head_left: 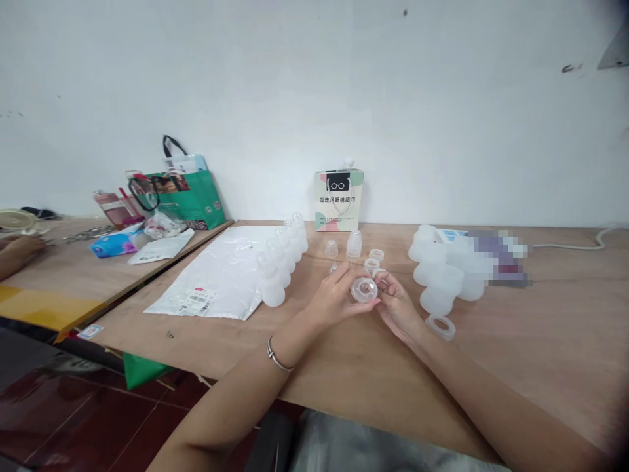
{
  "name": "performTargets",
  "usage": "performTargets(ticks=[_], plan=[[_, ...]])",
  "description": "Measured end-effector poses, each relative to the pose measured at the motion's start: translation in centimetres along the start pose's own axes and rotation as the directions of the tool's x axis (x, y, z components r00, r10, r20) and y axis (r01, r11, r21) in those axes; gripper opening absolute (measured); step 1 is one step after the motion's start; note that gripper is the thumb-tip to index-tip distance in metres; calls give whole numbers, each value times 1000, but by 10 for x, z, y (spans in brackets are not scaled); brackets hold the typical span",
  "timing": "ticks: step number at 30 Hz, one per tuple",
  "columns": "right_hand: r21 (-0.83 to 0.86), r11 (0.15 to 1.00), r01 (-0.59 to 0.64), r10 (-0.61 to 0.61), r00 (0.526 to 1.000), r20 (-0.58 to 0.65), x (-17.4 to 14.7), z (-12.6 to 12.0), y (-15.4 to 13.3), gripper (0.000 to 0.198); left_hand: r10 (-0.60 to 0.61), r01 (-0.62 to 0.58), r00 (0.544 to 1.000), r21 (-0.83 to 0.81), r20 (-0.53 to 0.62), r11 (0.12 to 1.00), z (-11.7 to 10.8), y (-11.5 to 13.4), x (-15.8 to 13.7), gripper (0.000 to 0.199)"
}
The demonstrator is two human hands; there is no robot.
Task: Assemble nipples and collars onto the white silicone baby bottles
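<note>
My left hand point(339, 294) is closed around a transparent round bottle cap point(364, 290), its open end facing me. My right hand point(394, 303) pinches at the cap's right edge; what lies between those fingertips is partly hidden. Just beyond the hands are screw rings point(372, 265), a transparent dome cap point(331, 248) and a capped top point(354, 244). To the left, a row of milky baby bottles point(273, 288) stands upright with tops on. On the right are several topless bottle bodies point(437, 292), with a loose ring point(441, 327) in front of them.
A white mailing bag point(211, 262) lies left of the bottle row. Against the wall stands a paper bag point(339, 203). The neighbouring table holds a green bag point(196, 200) and a tissue pack point(116, 242); another person's hand point(19, 254) rests at its far left. A cable point(584, 247) runs at right.
</note>
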State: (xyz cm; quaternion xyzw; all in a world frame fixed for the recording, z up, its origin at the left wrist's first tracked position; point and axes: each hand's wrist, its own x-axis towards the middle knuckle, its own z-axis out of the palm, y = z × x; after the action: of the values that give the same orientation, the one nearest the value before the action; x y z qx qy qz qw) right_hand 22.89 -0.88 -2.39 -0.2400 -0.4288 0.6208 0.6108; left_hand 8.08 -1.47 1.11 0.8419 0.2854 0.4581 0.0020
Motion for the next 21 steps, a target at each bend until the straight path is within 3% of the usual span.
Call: performTargets(ticks=[6,9,11,13,15,17,18,21], plan=[[-178,979,102,-123,986,-109,4,-7,-2,27,-118,137,977,-98,177,986,-7,-14,3,36],[-337,932,135,-170,982,-77,0,0,-4,27,-121,158,944,-97,306,983,-9,-20,2,36],[-466,857,221,-266,964,-31,-6,9,-12,29,-134,186,932,-125,336,975,-9,-22,2,35],[-629,700,338,-455,890,-28,-14,16,-26,28,-177,237,937,-173,301,956,-8,-22,1,35],[-781,495,380,-669,741,-64,-21,13,-44,26,-242,302,935,-224,258,927,-8,-22,1,34],[-868,373,327,-807,577,-130,-25,-3,-62,35,-304,364,921,-263,243,893,-8,-22,2,33],[-902,344,263,-826,542,-157,-26,-16,-68,44,-327,389,913,-276,245,879,-8,-22,2,33],[-952,306,14,-775,584,-241,-23,-60,-78,68,-374,440,891,-283,258,852,-6,-24,2,34]])
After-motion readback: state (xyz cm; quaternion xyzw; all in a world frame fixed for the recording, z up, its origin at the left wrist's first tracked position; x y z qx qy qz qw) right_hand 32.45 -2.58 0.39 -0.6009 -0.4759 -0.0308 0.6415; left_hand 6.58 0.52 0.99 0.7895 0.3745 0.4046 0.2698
